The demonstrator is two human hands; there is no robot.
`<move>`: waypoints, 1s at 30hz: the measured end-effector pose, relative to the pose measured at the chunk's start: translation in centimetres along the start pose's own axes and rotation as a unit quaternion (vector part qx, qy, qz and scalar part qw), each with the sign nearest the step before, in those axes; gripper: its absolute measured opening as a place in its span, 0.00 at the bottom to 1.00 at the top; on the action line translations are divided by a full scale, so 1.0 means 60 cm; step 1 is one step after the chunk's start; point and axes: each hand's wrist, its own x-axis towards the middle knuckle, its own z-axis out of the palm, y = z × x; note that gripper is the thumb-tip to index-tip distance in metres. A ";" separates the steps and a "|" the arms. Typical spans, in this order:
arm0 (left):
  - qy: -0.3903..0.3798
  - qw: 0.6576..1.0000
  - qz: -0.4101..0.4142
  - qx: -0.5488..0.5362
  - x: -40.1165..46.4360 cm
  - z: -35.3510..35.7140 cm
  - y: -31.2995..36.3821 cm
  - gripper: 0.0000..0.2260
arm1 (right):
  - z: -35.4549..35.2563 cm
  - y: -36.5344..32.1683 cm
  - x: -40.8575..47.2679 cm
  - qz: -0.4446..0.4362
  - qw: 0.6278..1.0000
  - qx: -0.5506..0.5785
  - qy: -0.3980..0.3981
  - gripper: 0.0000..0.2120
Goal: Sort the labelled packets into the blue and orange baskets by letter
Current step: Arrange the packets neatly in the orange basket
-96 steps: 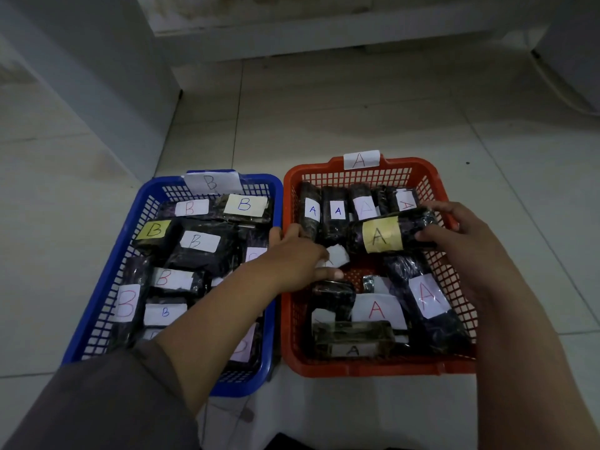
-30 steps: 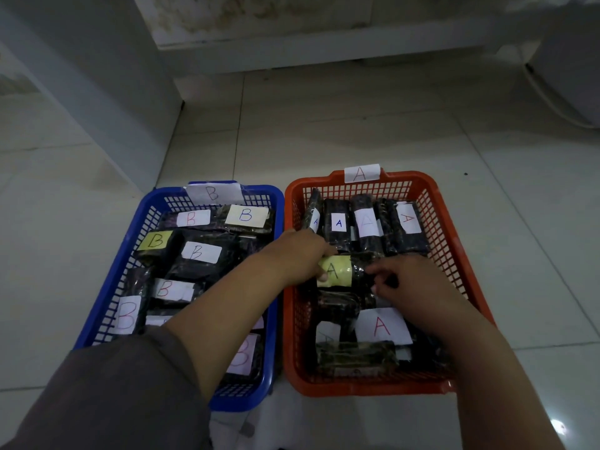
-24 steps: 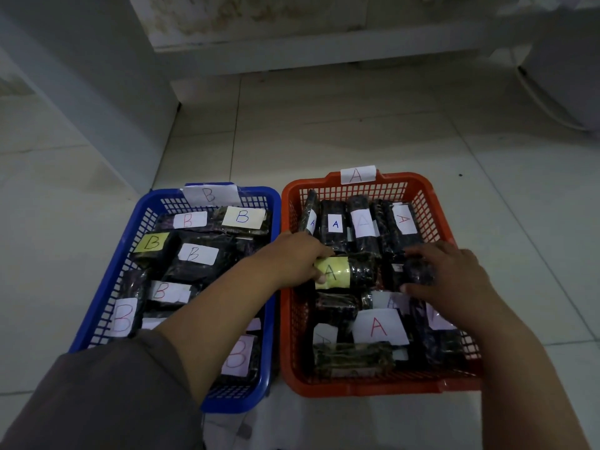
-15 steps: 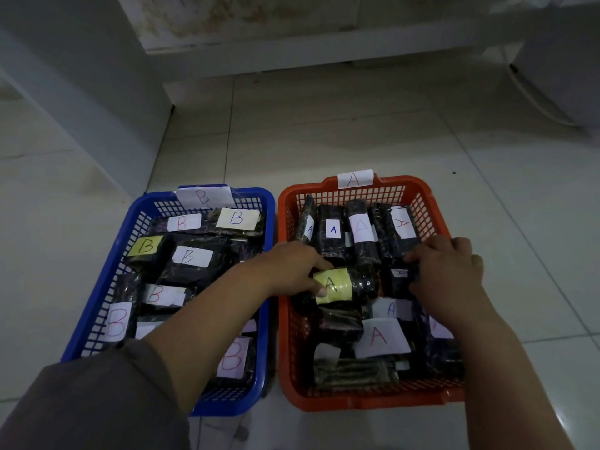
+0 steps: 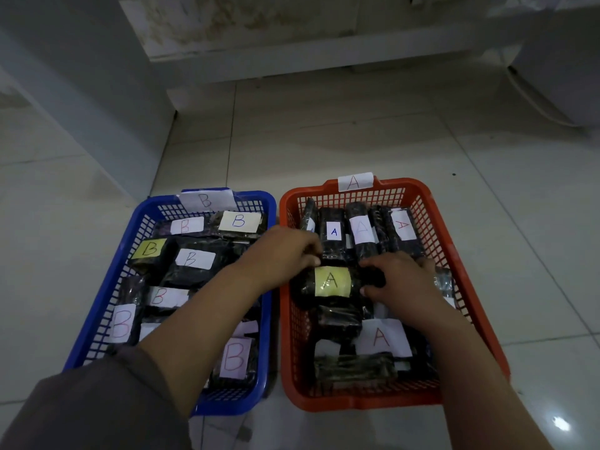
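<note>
Packet (image 5: 331, 282) with the yellow A label lies crosswise in the orange basket (image 5: 435, 222) — left hand (image 5: 285, 254) and right hand (image 5: 397, 280) gripping its opposite ends, equally near.

Single view only, head-worn wide-angle, nothing to overlap with. It looks forward and steeply down from above the person's own forearms, which enter from the bottom edge. Close in: the blue basket (image 5: 97, 315) and orange basket (image 5: 454, 254) fill the lower half, side by side. Upper half takes in tiled floor (image 5: 324, 141) and a wall base (image 5: 292, 56). Straight lines bow near the edges.
</note>
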 end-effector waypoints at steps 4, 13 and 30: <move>0.005 0.999 0.017 0.027 -0.002 -0.001 -0.008 0.11 | 0.006 0.001 0.007 0.008 1.000 -0.017 0.013 0.23; -0.013 0.976 0.042 0.214 0.013 0.023 0.007 0.15 | 0.023 -0.008 0.013 0.039 0.996 -0.061 0.052 0.17; -0.049 0.986 -0.057 0.151 0.003 0.035 0.006 0.26 | 0.019 -0.025 0.005 0.079 0.996 -0.006 0.031 0.23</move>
